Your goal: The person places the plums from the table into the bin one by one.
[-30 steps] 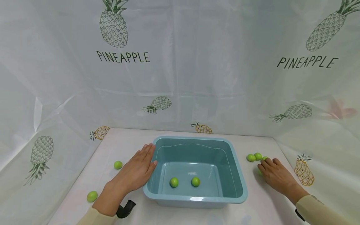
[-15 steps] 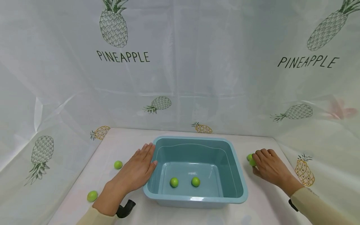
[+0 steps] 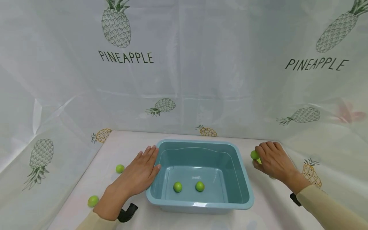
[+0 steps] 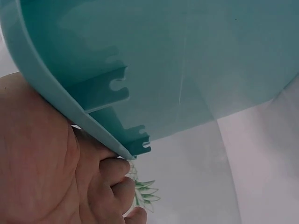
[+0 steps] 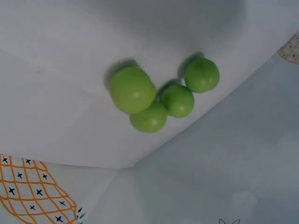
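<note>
My left hand (image 3: 140,174) lies with straight fingers along the left rim of a blue-green plastic basin (image 3: 198,204); in the left wrist view the palm (image 4: 42,154) is against the basin's outer edge. Two small round green fruits, a left one (image 3: 177,187) and a right one (image 3: 199,186), sit on the basin floor. To the right of the basin, my right hand (image 3: 274,162) has a green fruit (image 3: 254,155) between its curled fingers and thumb. Another green fruit (image 3: 259,161) shows partly behind the thumb. No fingers appear in the right wrist view, only several green fruits (image 5: 177,101) close together.
Two more green fruits lie left of the basin, one farther back (image 3: 119,168) and one nearer (image 3: 93,201). A pineapple-printed sheet (image 3: 207,80) rises behind and at the sides of the white table surface (image 3: 135,140).
My right hand has moved left and away from me over the fruits, and a green fruit now shows at its fingertips. The left hand and the basin have stayed in place.
</note>
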